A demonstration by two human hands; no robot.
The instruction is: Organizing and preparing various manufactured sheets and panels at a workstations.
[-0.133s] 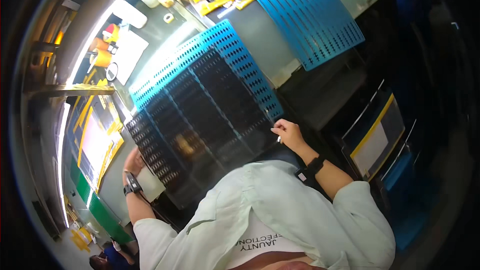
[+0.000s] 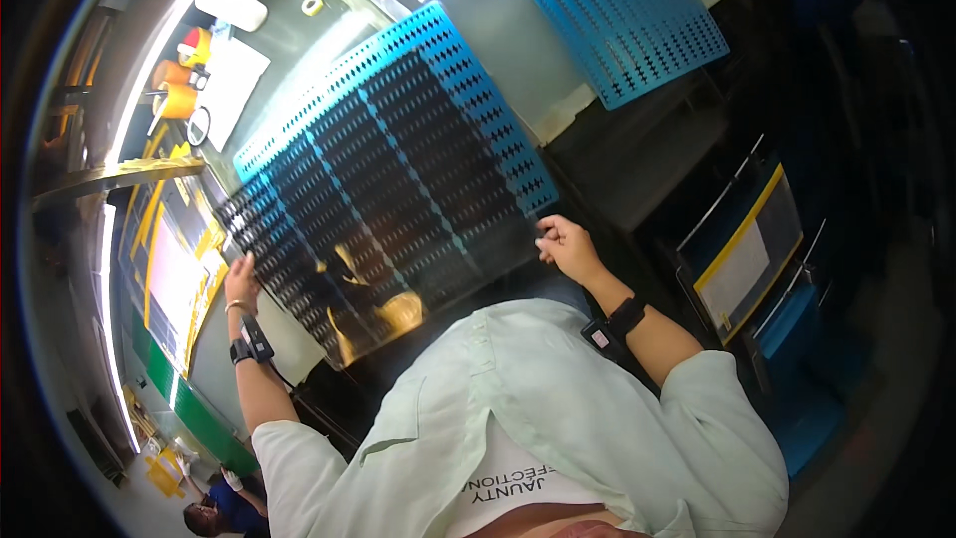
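Note:
A glossy black sheet [image 2: 406, 139] with rows of small slots lies over a blue perforated sheet [image 2: 476, 90]. The blue one shows along the far and right edges and in strips between the rows. At the black sheet's left edge, my left hand [image 2: 240, 284] is closed, its fingertips partly hidden. By the near right corner my right hand [image 2: 568, 247] has its fingers curled in a pinch on the sheet's edge. A yellowish reflection shines on the near part of the black sheet.
Another blue perforated sheet [image 2: 627, 15] lies at the far right. Orange spools [image 2: 177, 100], a white bottle [image 2: 231, 4] and a tape roll [image 2: 313, 6] stand at the far left. A yellow-edged frame panel [image 2: 749, 254] is at right. Another person [image 2: 224, 506] is at lower left.
My left hand has moved farther up along the sheet's left edge. The black sheet looks flatter over the blue one, with more blue showing through. The whole view has shifted slightly.

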